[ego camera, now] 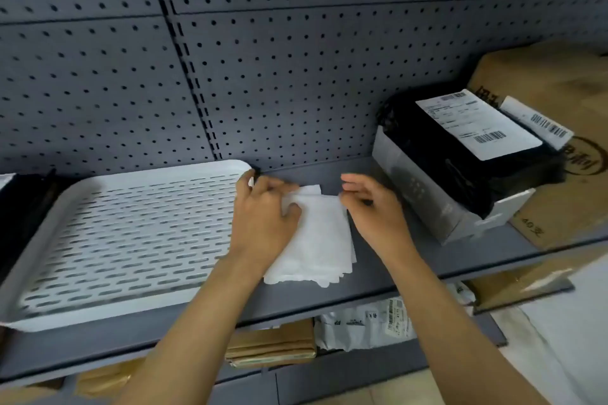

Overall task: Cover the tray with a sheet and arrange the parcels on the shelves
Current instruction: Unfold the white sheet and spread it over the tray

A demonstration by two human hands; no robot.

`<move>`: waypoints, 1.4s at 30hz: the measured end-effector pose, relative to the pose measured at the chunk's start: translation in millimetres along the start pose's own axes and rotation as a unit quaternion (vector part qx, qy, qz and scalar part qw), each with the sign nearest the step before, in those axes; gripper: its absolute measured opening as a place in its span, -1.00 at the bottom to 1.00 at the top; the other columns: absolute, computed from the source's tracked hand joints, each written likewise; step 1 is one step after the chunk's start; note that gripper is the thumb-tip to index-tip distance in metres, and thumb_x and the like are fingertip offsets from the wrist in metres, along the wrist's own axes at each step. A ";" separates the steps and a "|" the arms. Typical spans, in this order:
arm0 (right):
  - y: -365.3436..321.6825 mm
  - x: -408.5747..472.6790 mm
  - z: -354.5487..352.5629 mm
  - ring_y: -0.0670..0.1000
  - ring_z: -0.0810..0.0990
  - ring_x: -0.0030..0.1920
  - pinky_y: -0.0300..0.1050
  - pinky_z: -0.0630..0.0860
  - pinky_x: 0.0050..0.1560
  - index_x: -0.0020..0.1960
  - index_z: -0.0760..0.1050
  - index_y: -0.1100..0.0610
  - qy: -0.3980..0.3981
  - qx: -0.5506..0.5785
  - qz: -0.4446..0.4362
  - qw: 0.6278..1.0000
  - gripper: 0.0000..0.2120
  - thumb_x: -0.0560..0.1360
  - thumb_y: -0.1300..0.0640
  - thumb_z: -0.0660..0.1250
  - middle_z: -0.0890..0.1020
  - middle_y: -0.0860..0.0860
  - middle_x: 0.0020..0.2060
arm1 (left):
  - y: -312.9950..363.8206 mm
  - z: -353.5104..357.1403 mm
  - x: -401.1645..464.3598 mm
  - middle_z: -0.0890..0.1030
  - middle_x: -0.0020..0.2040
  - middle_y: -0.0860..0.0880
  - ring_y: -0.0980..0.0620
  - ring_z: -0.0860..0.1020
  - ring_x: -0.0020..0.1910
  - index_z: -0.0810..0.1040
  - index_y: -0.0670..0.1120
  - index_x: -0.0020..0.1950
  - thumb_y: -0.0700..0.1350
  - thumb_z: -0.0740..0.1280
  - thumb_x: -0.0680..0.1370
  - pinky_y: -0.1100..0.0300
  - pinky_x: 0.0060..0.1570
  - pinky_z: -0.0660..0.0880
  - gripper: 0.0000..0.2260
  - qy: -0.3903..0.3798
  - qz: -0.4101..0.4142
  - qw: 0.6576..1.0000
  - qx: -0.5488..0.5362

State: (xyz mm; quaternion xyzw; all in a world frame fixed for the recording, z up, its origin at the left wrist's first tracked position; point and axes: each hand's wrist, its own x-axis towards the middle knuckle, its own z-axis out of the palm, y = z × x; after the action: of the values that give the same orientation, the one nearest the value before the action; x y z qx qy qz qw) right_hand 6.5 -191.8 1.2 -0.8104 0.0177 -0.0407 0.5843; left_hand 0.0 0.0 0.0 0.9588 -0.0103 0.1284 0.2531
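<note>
A white slotted tray (108,237) lies bare on the grey shelf (371,276) at the left. Just right of it rests a folded white sheet (319,240). My left hand (263,214) presses on the sheet's left part and pinches its top edge beside the tray's far right corner. My right hand (371,204) touches the sheet's right edge with its fingers bent. A black parcel (467,141) with a white label sits in a white box (437,207) on the right of the shelf.
A large brown carton (559,128) stands behind the white box at the right. A dark object (23,207) sits left of the tray. The lower shelf holds brown parcels (273,345) and white bags (362,322). A grey pegboard wall (263,76) backs the shelf.
</note>
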 end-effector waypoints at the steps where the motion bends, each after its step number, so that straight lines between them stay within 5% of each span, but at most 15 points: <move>1: 3.8 1.1 0.3 0.00 0.53 0.23 -0.19 0.41 0.21 0.27 0.58 -0.06 0.012 -0.074 -0.019 0.997 -0.67 0.54 0.16 0.35 0.64 -0.11 0.14 | -2.5 2.5 2.1 0.61 0.23 -0.05 -0.28 0.26 0.48 0.65 0.01 0.29 -0.02 0.31 0.49 0.03 0.49 0.12 -0.62 -0.011 0.022 0.999 0.040; 5: 21.1 9.9 6.7 0.21 0.26 0.37 -0.02 0.22 0.35 0.44 0.46 -0.02 0.025 -0.273 -0.018 0.962 -0.59 0.59 0.04 0.28 0.53 0.07 0.30 | -2.7 6.1 3.6 0.53 0.36 -0.08 -0.33 0.12 0.55 0.52 0.02 0.43 0.02 0.31 0.56 -0.14 0.46 0.19 -0.57 -0.059 0.003 0.992 0.111; 8: 33.2 16.8 10.2 0.25 0.30 0.35 0.02 0.21 0.38 0.32 0.56 -0.03 0.025 -0.332 -0.022 0.943 -0.68 0.59 -0.02 0.28 0.55 0.08 0.28 | -3.2 8.6 5.5 0.45 0.44 -0.04 -0.27 0.02 0.59 0.49 0.08 0.45 0.07 0.27 0.59 -0.10 0.49 0.12 -0.58 -0.075 -0.014 0.990 0.117; 13: 27.5 15.4 7.1 0.06 0.50 0.17 -0.26 0.09 0.19 -0.08 0.62 -0.03 0.058 -0.259 -0.087 0.960 -0.94 0.52 0.10 0.39 0.65 -0.07 -0.02 | -4.5 4.0 11.3 0.55 0.32 0.01 -0.24 0.09 0.56 0.65 0.05 0.22 0.02 0.35 0.55 -0.02 0.49 0.11 -0.74 -0.019 0.003 0.999 0.043; 17: -1.3 3.9 -6.3 -0.03 0.49 0.09 -0.11 0.41 0.15 -0.04 0.59 0.01 0.061 -0.160 -0.064 0.983 -0.95 0.55 0.14 0.36 0.61 -0.14 -0.05 | 4.5 -12.9 12.8 0.65 0.13 0.07 -0.12 0.21 0.48 0.67 0.09 0.02 0.04 0.42 0.51 0.19 0.43 0.10 -0.88 -0.005 0.005 0.998 -0.061; 21: -31.1 -5.4 -17.1 -0.04 0.52 0.19 -0.16 0.45 0.15 0.08 0.53 -0.08 0.053 -0.109 -0.061 0.991 -0.83 0.51 0.10 0.39 0.60 -0.19 0.05 | 21.6 -45.2 8.0 0.65 -0.17 0.17 0.36 0.45 0.08 0.61 0.14 -0.14 0.02 0.46 0.48 0.22 0.26 0.30 -0.95 -0.015 0.016 0.987 -0.159; 24: -57.2 -17.4 -17.0 -0.05 0.34 0.32 0.02 0.34 0.32 0.25 0.47 -0.15 0.071 -0.194 -0.177 0.962 -0.59 0.43 0.01 0.42 0.46 -0.21 0.20 | 37.8 -71.1 5.7 0.65 -0.30 0.10 0.25 0.58 -0.18 0.65 0.11 -0.13 0.00 0.50 0.46 0.46 -0.21 0.41 -0.95 -0.047 -0.021 0.962 -0.268; 26: -76.3 -25.6 -12.4 -0.03 0.30 0.34 0.10 0.28 0.34 0.25 0.50 -0.17 0.057 -0.254 -0.265 0.929 -0.58 0.41 -0.05 0.44 0.46 -0.20 0.24 | 44.9 -86.1 6.7 0.66 -0.32 0.08 0.23 0.57 -0.31 0.64 0.12 -0.08 -0.01 0.52 0.45 0.47 -0.33 0.39 -0.90 -0.047 -0.035 0.945 -0.320; 31: -111.0 -37.9 -4.6 -0.01 0.34 0.28 0.06 0.31 0.26 0.26 0.55 -0.17 0.076 -0.265 -0.330 0.903 -0.60 0.44 -0.11 0.46 0.48 -0.18 0.21 | 54.6 -122.2 0.6 0.70 -0.21 -0.05 0.07 0.63 -0.26 0.64 0.08 0.14 -0.03 0.51 0.47 0.22 -0.24 0.52 -0.75 -0.083 -0.092 0.862 -0.492; 35: -129.3 -40.8 -4.8 -0.02 0.44 0.07 -0.18 0.42 0.10 0.19 0.59 -0.03 0.109 -0.146 -0.329 0.927 -0.71 0.48 0.06 0.47 0.51 -0.09 0.04 | 51.3 -144.9 -6.4 0.74 0.00 -0.07 0.03 0.70 -0.10 0.63 -0.06 0.27 0.10 0.33 0.47 0.20 -0.14 0.63 -0.57 -0.132 -0.095 0.714 -0.680; 37: -136.7 -42.7 -2.1 -0.04 0.52 -0.06 -0.20 0.47 -0.06 0.08 0.60 0.05 0.096 -0.093 -0.332 0.934 -0.82 0.49 0.19 0.46 0.54 -0.08 -0.05 | 47.4 -152.6 -9.7 0.73 0.10 -0.16 -0.03 0.71 0.03 0.58 -0.16 0.30 -0.02 0.24 0.54 0.16 0.01 0.64 -0.61 -0.144 -0.081 0.678 -0.716; 40: -147.1 -47.0 9.7 0.00 0.60 -0.10 -0.06 0.55 -0.13 0.03 0.60 0.09 0.040 -0.048 -0.326 0.943 -0.90 0.53 0.21 0.41 0.61 -0.07 -0.08 | 41.6 -155.7 -16.4 0.72 0.10 -0.14 -0.04 0.68 0.11 0.55 -0.28 0.27 -0.28 0.21 0.60 0.14 0.14 0.59 -0.72 -0.135 -0.037 0.728 -0.671; 42: -151.8 -49.3 19.5 0.00 0.62 -0.07 -0.07 0.56 -0.09 0.04 0.60 0.09 0.018 -0.050 -0.327 0.944 -0.91 0.54 0.19 0.38 0.62 -0.10 -0.07 | 38.0 -155.7 -19.3 0.72 -0.02 -0.12 -0.03 0.67 0.03 0.53 -0.35 0.20 -0.28 0.29 0.59 0.11 0.19 0.57 -0.79 -0.111 -0.025 0.773 -0.624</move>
State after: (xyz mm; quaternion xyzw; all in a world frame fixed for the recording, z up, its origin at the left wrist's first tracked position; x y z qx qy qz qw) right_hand -43.8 -121.5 136.8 -0.7988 -0.2357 -0.2430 0.4973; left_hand -59.4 42.0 144.1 0.5975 -0.0923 -0.0194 0.7963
